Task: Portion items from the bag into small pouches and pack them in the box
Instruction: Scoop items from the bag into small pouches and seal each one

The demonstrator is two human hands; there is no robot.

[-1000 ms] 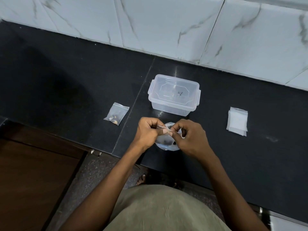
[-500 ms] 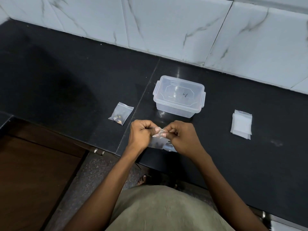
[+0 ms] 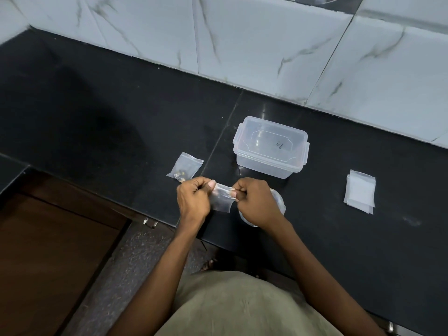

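Observation:
A small clear pouch [image 3: 221,199] is stretched between my two hands just above the counter's front edge. My left hand [image 3: 194,197] pinches its left top corner and my right hand [image 3: 257,202] pinches its right top corner. Under my right hand lies a clear bag [image 3: 280,202], mostly hidden. A clear plastic box [image 3: 270,150] with its lid on stands just behind my hands. A filled small pouch [image 3: 185,166] with brownish bits lies left of the box. A stack of empty pouches [image 3: 360,191] lies to the right.
The black stone counter [image 3: 97,122] runs to a white marble-tiled wall [image 3: 266,44] behind the box. Below the counter's front edge are a brown cabinet door [image 3: 48,251] and speckled floor [image 3: 126,263].
My hands have drawn apart along the pouch's top edge, and the pouch now shows spread between them. The clear bag now peeks out to the right of my right hand.

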